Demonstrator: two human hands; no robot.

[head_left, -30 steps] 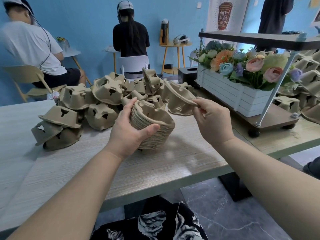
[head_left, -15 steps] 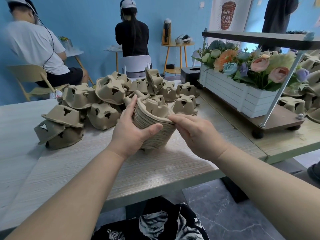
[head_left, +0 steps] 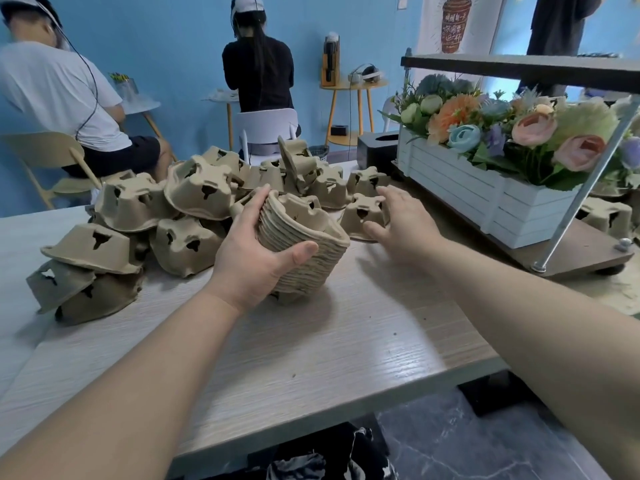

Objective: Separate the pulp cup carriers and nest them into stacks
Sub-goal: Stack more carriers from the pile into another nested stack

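Left hand (head_left: pixel 254 258) has the nested stack (head_left: pixel 304 247) of pulp carriers in a firm grip – thumb across the near side, fingers curled over the far rim, the stack tilted and resting on the table (head_left: pixel 311 344). Just right of that grip, the right hand (head_left: pixel 403 221) is spread wide, holding nothing, fingertips right at a single loose carrier (head_left: pixel 363 216). Behind and left of the held stack sits the jumbled pile of carriers (head_left: pixel 194 202) – mostly upside down.
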